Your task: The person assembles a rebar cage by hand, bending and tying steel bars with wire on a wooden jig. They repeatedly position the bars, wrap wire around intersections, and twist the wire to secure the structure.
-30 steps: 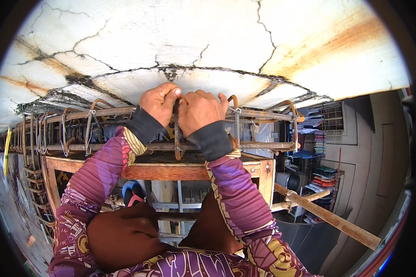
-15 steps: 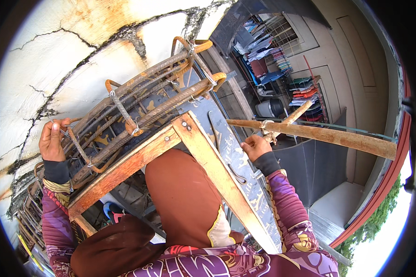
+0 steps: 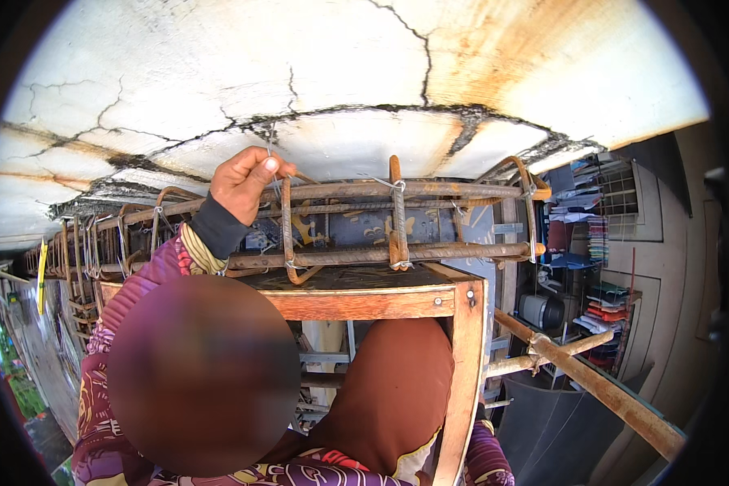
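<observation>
My left hand (image 3: 244, 183) is raised at the far side of the rebar cage (image 3: 340, 191), thumb and fingers pinched on a thin tie wire (image 3: 271, 139). The wire sticks up above the fingers beside a bent stirrup (image 3: 287, 223). Long ribbed bars run sideways through the rusty cage, and twisted wire binds several stirrups to them. Only the sleeve of my right arm (image 3: 488, 455) shows, low beside the wooden frame (image 3: 356, 304); the right hand is hidden. A round blurred patch covers the lower left.
Beyond the cage stands a cracked, stained white wall (image 3: 340, 65). A wooden pole (image 3: 611, 389) slants across the right, tied to a crosspiece. Further off, clothes (image 3: 607, 312) hang below. More stirrups (image 3: 77, 267) stand at the left. My knee (image 3: 397, 389) is inside the wooden frame.
The view has swung left, so the cage now lies level across it. My left hand still pinches the wire. My right hand, earlier near the tied poles, has dropped out of sight.
</observation>
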A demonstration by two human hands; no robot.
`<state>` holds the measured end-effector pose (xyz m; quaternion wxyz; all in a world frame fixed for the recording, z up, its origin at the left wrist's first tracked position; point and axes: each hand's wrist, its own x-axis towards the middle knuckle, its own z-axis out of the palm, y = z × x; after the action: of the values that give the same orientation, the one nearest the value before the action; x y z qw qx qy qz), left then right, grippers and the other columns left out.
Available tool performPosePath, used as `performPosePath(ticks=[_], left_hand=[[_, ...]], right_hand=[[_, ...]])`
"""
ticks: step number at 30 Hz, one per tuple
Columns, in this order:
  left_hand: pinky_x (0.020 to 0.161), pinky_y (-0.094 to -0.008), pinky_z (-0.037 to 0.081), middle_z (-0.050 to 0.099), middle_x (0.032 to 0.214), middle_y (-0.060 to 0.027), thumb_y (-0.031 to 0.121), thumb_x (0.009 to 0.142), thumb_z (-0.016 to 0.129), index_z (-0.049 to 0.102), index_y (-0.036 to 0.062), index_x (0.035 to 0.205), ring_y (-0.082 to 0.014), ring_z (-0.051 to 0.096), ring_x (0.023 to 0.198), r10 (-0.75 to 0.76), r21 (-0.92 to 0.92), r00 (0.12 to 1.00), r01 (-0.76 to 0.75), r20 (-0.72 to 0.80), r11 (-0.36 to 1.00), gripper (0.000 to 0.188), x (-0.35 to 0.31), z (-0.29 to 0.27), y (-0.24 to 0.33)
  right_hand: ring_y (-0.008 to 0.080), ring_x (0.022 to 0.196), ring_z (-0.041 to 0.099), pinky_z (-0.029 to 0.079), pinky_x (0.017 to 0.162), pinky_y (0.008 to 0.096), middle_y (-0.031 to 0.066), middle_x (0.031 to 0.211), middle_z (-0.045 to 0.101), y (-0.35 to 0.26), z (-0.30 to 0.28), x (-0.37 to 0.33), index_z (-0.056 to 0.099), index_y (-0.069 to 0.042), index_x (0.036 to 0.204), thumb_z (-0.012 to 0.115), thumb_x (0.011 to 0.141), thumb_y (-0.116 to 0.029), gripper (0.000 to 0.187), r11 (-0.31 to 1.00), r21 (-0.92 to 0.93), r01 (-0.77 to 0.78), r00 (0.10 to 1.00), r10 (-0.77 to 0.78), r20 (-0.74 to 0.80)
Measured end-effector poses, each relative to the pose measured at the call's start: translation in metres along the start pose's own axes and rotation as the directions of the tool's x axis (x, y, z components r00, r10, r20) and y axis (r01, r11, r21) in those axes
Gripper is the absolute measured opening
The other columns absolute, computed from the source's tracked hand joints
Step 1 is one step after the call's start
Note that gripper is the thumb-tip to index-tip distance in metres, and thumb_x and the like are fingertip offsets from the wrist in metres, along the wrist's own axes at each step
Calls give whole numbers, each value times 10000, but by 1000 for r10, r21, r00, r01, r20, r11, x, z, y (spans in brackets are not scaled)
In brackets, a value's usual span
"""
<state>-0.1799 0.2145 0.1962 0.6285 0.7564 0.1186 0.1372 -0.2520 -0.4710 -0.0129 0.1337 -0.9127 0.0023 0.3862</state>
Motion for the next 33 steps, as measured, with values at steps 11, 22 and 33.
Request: performPosePath(ticks=[11,22,33], left_hand=[[837,-324,507,683,966,-62,196,1033,501,640,4,1007,-134,599,906,-50,66,999,50,-9,997,238,-12,-4,1],[737,-318,488,658,816,-67,225,994,566,673,73,953,-146,595,766,-118,177,987,137,-114,975,190,-10,1,15],[695,-355,515,685,810,-87,260,989,542,651,55,981,-200,660,728,-154,244,982,176,-105,954,233,-19,-9,25]], right_hand=[[357,594,539,439,560,460,142,707,533,-72,-170,-138,526,-12,914,713,761,-135,271,970,-234,62,802,-188,-567],[334,642,587,442,525,430,120,769,559,-351,-334,-104,614,-46,1067,575,960,-310,287,413,-844,342,466,-854,-229],[245,640,567,448,562,373,76,738,521,-503,-367,-119,620,-35,937,707,797,-165,210,-178,-976,125,334,-919,210]])
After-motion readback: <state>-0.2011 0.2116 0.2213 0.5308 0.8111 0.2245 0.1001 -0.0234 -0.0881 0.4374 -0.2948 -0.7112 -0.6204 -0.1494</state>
